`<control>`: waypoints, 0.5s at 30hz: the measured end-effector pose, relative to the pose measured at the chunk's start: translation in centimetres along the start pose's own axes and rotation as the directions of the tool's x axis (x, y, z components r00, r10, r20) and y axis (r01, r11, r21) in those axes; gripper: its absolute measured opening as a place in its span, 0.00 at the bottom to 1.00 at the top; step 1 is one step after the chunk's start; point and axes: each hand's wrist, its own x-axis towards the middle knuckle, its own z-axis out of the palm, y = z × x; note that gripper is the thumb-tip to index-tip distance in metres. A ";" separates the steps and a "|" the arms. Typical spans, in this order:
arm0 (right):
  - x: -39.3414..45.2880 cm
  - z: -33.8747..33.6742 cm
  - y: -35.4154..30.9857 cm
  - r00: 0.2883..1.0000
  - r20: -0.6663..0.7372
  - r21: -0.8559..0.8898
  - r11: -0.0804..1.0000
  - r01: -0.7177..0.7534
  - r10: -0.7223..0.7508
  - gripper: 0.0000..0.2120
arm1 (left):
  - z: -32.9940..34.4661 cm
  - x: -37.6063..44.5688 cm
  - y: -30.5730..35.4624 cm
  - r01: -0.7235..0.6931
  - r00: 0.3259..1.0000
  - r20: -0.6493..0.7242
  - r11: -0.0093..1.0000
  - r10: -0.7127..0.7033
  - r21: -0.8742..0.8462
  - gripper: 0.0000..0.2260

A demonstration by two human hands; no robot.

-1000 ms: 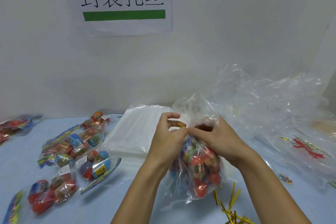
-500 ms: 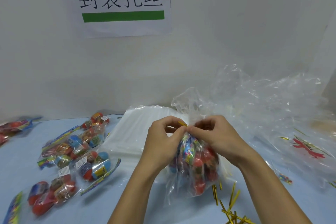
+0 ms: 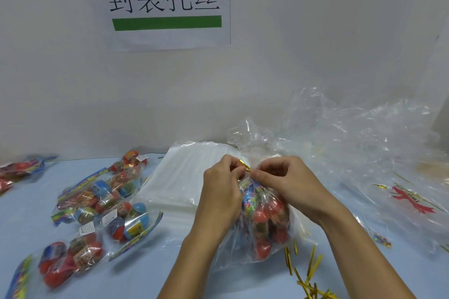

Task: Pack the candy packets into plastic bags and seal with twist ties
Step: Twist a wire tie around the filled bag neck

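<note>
Both hands, left hand [image 3: 220, 189] and right hand [image 3: 289, 183], pinch a thin gold twist tie [image 3: 244, 165] at the gathered neck of a clear candy-filled plastic bag [image 3: 263, 230]; sealing is underway, likely needing further twisting.

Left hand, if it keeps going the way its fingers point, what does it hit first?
The left hand points right, at the gathered neck of the plastic bag. Past its gold twist tie, it would probably meet the right hand first.

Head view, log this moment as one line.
step: tying | left hand: pinches tie | right hand: pinches bag neck | bag: holds candy | seal: unfinished
</note>
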 end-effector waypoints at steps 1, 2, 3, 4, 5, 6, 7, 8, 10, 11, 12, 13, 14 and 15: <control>0.0 0.0 0.1 1.000 -0.001 0.006 1.000 0.001 -0.001 0.04 | 0.1 0.0 0.0 0.007 1.000 -0.006 1.000 -0.007 -0.011 0.10; 0.0 0.1 0.1 1.000 -0.004 0.012 1.000 0.002 -0.002 0.04 | 0.1 -0.1 0.1 0.016 1.000 -0.007 1.000 -0.016 -0.015 0.11; 0.1 0.1 0.2 1.000 -0.010 0.020 1.000 0.007 -0.007 0.03 | 0.1 -0.1 0.1 0.021 1.000 -0.004 1.000 -0.021 -0.015 0.11; 0.1 0.2 0.2 1.000 -0.014 0.028 1.000 0.015 -0.014 0.03 | 0.1 -0.1 0.2 0.023 1.000 0.002 1.000 -0.023 -0.015 0.11; 0.0 0.2 0.2 1.000 -0.012 0.035 0.999 0.024 -0.024 0.03 | 0.1 -0.2 0.2 0.024 1.000 0.007 1.000 -0.024 -0.019 0.11; 0.0 0.2 0.2 0.999 -0.008 0.044 0.998 0.035 -0.035 0.04 | 0.1 -0.2 0.3 0.024 1.000 0.008 1.000 -0.024 -0.019 0.12; -0.1 0.3 0.2 0.999 -0.002 0.056 0.998 0.042 -0.042 0.05 | 0.1 -0.2 0.3 0.025 1.000 0.005 1.000 -0.025 -0.016 0.12; -0.1 0.4 0.2 0.999 0.002 0.072 0.996 0.046 -0.046 0.05 | 0.2 -0.2 0.4 0.027 1.000 0.002 1.000 -0.027 -0.015 0.12; -0.1 0.4 0.2 0.999 0.008 0.111 0.993 0.043 -0.044 0.06 | 0.2 -0.2 0.5 0.040 0.999 0.000 0.999 -0.040 -0.036 0.12; -0.1 0.4 0.3 0.999 0.007 0.127 0.991 0.040 -0.041 0.07 | 0.2 -0.1 0.4 0.046 0.999 0.003 0.998 -0.046 -0.044 0.13; -0.1 0.5 0.3 0.999 0.006 0.135 0.990 0.034 -0.035 0.07 | 0.2 -0.1 0.4 0.053 0.999 0.009 0.997 -0.053 -0.047 0.13; -0.1 0.5 0.4 1.000 0.004 0.138 0.990 0.025 -0.026 0.07 | 0.2 -0.2 0.4 0.062 0.998 0.015 0.997 -0.061 -0.047 0.13; -0.1 0.6 0.4 1.000 0.005 0.139 0.990 0.016 -0.017 0.07 | 0.3 -0.2 0.4 0.071 0.997 0.018 0.996 -0.070 -0.051 0.12; -0.1 0.6 0.4 1.000 0.006 0.140 0.990 0.007 -0.008 0.08 | 0.3 -0.2 0.4 0.080 0.997 0.019 0.995 -0.079 -0.060 0.11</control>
